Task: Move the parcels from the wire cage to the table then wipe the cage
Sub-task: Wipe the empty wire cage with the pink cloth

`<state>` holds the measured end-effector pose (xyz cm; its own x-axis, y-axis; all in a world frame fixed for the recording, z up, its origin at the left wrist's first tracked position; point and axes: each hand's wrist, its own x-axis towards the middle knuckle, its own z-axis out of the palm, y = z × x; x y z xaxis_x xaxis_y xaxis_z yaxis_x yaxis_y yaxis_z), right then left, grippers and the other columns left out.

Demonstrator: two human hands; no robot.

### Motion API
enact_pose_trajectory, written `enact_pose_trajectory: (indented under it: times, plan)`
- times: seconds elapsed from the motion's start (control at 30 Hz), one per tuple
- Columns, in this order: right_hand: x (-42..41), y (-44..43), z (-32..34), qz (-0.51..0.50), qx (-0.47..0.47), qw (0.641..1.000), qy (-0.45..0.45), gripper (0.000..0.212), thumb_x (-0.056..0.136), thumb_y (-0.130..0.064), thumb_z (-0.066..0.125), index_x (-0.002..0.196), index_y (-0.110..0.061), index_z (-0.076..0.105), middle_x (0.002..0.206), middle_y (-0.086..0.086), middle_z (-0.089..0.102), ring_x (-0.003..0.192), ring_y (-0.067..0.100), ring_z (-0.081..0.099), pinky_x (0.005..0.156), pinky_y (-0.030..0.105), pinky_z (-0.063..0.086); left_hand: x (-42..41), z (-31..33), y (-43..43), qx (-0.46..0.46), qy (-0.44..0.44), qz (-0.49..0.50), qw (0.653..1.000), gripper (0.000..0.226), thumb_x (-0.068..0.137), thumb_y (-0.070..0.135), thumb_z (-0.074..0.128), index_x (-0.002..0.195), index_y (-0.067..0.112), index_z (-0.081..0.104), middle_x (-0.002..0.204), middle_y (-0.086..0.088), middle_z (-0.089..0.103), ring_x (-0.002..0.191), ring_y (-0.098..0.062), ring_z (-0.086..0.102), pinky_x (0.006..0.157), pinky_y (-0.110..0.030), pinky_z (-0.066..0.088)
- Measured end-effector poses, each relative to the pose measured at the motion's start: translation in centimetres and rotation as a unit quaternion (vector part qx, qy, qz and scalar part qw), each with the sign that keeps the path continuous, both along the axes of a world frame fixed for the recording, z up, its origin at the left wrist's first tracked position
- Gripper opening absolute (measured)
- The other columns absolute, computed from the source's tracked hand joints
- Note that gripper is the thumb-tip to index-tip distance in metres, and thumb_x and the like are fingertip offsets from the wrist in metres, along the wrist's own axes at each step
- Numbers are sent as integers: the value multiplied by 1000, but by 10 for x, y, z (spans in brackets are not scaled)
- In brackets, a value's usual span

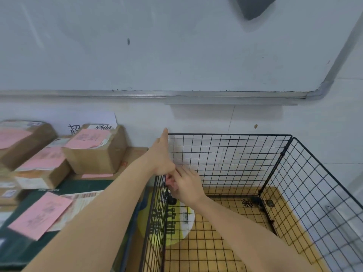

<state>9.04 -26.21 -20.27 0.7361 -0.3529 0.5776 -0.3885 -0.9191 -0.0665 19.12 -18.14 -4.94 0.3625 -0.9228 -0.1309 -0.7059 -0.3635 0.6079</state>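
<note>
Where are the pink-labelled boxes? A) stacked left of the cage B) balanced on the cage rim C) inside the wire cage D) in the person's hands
A: the boxes sit stacked left of the wire cage; the left hand grips its rim, the right hand holds a pinkish cloth at the mesh, neither a box.

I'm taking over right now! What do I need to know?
Left hand grips the top of the wire cage at its left panel.
Right hand is against that same panel; I cannot tell whether it holds a cloth.
Parcels are stacked to the left of the cage; none show inside it, so moving looks done.
Left to do: wipe the cage.
</note>
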Motion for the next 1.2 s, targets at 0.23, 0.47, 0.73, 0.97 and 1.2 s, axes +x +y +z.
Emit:
enact_pose_trajectory:
  times: [0.23, 0.47, 0.73, 0.97, 1.2]
  plan:
    - [-18, -21, 2, -12, -32, 998, -43, 49, 58, -38, 85, 99, -16, 70, 80, -5, 70, 76, 14, 67, 63, 27, 52, -6, 5, 4, 6, 29, 12, 999, 128, 70, 13, 82, 151, 22, -17, 159, -6, 9, 140, -29, 29, 112, -39, 32]
    - [-59, -48, -2, -65, -82, 994, -36, 25, 77, -41, 75, 88, -19, 71, 78, -2, 72, 73, 16, 67, 70, 30, 53, -9, 9, 8, 11, 35, 14, 999, 131, 69, 14, 84, 150, 23, -19, 160, -8, 7, 141, -31, 28, 114, -43, 29]
    - [-125, -78, 1, -220, -19, 975, -18, 40, 92, -47, 49, 71, -18, 68, 58, -3, 64, 52, 14, 60, 55, 22, 45, -7, 9, 8, 9, 43, 11, 999, 130, 70, 15, 84, 150, 24, -18, 161, -7, 6, 143, -32, 25, 116, -47, 23]
    - [-184, -103, 1, -325, 113, 938, -28, 57, 90, -59, 31, 92, -14, 66, 68, -1, 63, 54, 14, 59, 47, 27, 52, -8, 9, 9, 7, 39, 8, 999, 131, 69, 17, 84, 151, 24, -18, 161, -6, 6, 144, -30, 22, 116, -43, 22]
    - [-157, -69, -12, -193, 48, 980, 29, 35, 94, -49, 39, 99, -20, 58, 69, -11, 59, 56, 4, 52, 48, 16, 40, -7, 10, 9, 17, 37, 10, 999, 135, 66, 17, 87, 150, 25, -18, 161, -6, 3, 143, -31, 24, 116, -46, 23]
